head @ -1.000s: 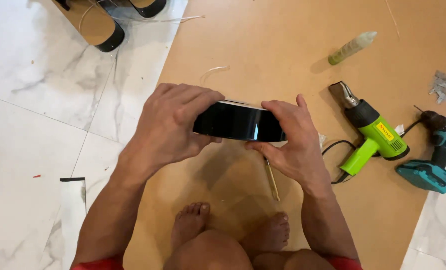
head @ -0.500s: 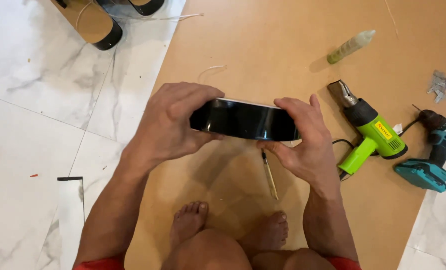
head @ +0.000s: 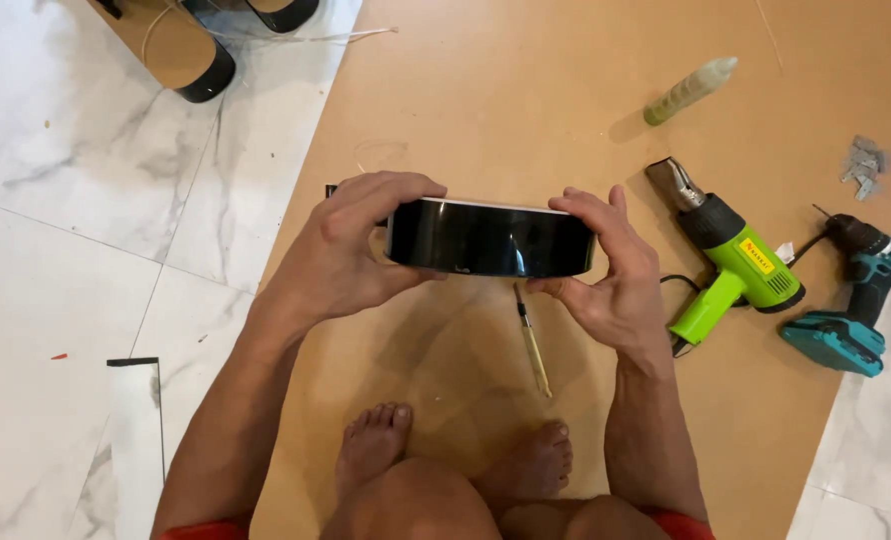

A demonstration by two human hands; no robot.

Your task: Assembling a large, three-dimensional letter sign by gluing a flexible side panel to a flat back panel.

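Observation:
Both my hands hold a glossy black band or ring-shaped strip (head: 490, 240) edge-on above a brown board (head: 526, 100). My left hand (head: 351, 250) grips its left end, fingers curled over the top. My right hand (head: 611, 270) grips its right end, thumb underneath. A thin yellow-handled tool (head: 533, 345) lies on the board just below the band, between my hands. My bare feet (head: 376, 450) rest on the board beneath.
A green heat gun (head: 736, 265) and a teal cordless drill (head: 856, 290) lie to the right. A pale tube (head: 690, 90) and small metal pieces (head: 864, 165) lie at upper right. Black-edged wooden parts (head: 181, 45) sit upper left on the white marble floor (head: 76, 200).
The black band has been turned and now shows wider between my hands; my right hand has shifted to the right along it.

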